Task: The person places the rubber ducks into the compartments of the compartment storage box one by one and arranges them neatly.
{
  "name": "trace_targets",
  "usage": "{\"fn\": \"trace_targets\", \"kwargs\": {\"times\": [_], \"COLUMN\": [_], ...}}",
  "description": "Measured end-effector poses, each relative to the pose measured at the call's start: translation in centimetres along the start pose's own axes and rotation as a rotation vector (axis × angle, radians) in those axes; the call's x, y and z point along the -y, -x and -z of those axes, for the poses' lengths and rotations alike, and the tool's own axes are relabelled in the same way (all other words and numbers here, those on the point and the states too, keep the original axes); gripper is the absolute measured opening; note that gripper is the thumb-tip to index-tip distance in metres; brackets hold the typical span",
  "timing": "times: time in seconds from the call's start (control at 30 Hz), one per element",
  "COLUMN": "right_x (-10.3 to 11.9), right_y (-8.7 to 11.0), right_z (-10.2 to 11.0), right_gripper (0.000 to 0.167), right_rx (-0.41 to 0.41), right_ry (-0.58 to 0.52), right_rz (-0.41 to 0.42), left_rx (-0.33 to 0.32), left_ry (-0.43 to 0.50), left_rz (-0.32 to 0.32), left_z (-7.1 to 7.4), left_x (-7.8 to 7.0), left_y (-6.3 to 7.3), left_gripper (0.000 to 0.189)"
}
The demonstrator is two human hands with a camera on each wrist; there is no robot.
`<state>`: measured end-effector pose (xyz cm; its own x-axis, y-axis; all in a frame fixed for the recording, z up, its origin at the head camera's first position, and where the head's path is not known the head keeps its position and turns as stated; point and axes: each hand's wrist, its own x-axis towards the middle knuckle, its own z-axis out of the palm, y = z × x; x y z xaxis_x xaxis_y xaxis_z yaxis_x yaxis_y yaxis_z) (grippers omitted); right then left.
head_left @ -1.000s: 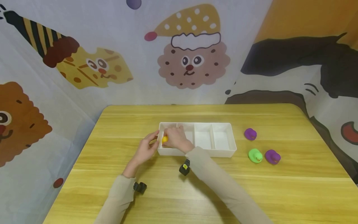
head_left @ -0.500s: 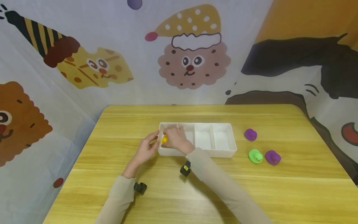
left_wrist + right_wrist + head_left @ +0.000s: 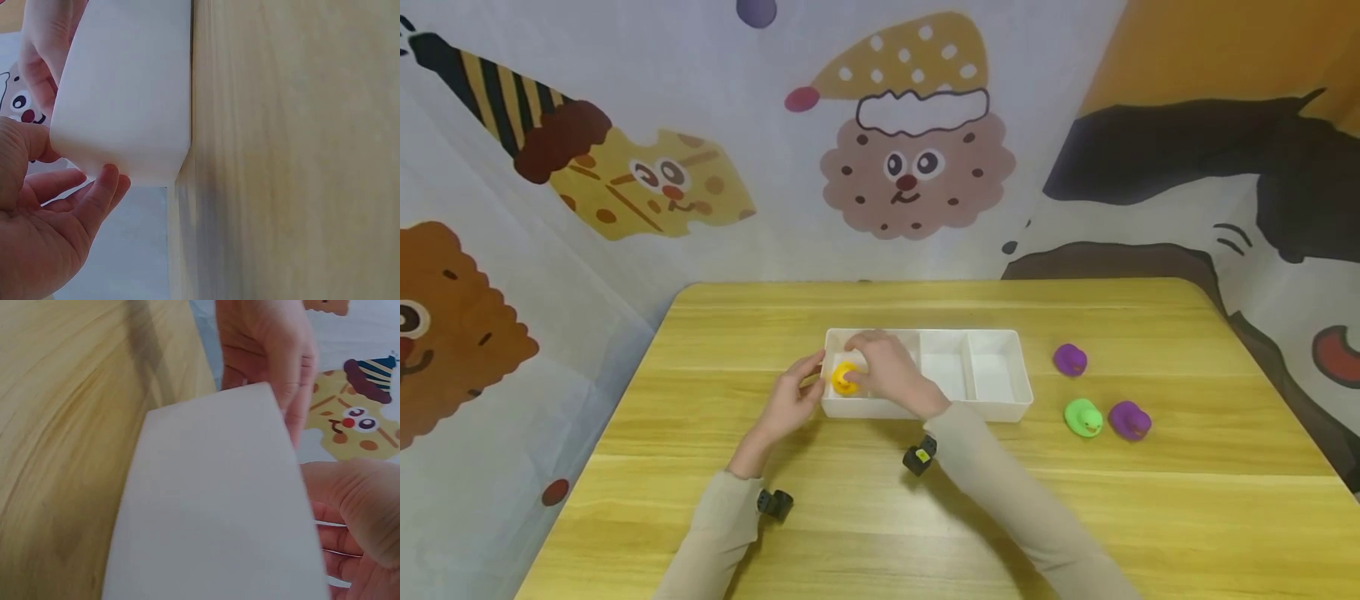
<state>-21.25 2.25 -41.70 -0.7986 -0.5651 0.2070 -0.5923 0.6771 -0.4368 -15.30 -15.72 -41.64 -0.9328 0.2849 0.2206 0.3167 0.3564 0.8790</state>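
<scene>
A white four-part box [image 3: 925,409] stands on the wooden table. At its left end my left hand [image 3: 793,396] holds the wall; the left wrist view shows the thumb [image 3: 39,140] at the rim and fingers [image 3: 97,197] against the outside. A yellow rubber duck [image 3: 843,379] sits in the leftmost compartment. Over the left compartments is my right hand [image 3: 891,372], its thumb overlapping the duck and its other fingers apart from it. In the right wrist view the box wall [image 3: 212,500] hides the duck.
Right of the box, on the table [image 3: 1150,517], are two purple ducks [image 3: 1071,360] and a green duck [image 3: 1083,417]. Small black wrist cameras [image 3: 920,457] hang under both sleeves. A cartoon-printed cloth [image 3: 790,183] rises behind the table.
My right hand has let go of the yellow duck and moved slightly right, so more of the duck shows. The left hand stays at the box's left end.
</scene>
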Motion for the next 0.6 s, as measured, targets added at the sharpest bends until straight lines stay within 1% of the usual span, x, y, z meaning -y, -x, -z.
{"fn": "trace_targets", "kwargs": {"times": [0.13,0.27,0.37,0.5,0.6], "right_x": [-0.3,-0.7,-1.1,-1.6,-1.9], "right_y": [0.6,1.5,2.0,2.7,3.3], "right_z": [0.9,1.8,2.3,3.0,3.5], "right_gripper": [0.039,0.037,0.037,0.037,0.038], "right_rx": [-0.015,-0.030,-0.061,-0.117,-0.139], "right_ry": [-0.074,-0.138,-0.163,-0.181,-0.199], "right_rz": [-0.010,-0.041,-0.041,-0.017,-0.019], "left_rx": [-0.003,-0.005,-0.007,-0.009,-0.006], "left_ry": [-0.010,-0.025,-0.027,-0.029,-0.032], "left_rz": [0.006,0.011,0.012,0.013,0.016], "left_z": [-0.1,-0.1,-0.1,-0.1,-0.1], "left_x": [0.0,-0.1,-0.2,-0.3,-0.3], "left_y": [0.0,0.0,0.1,0.1,0.1], "left_gripper": [0.043,0.043,0.043,0.043,0.043]}}
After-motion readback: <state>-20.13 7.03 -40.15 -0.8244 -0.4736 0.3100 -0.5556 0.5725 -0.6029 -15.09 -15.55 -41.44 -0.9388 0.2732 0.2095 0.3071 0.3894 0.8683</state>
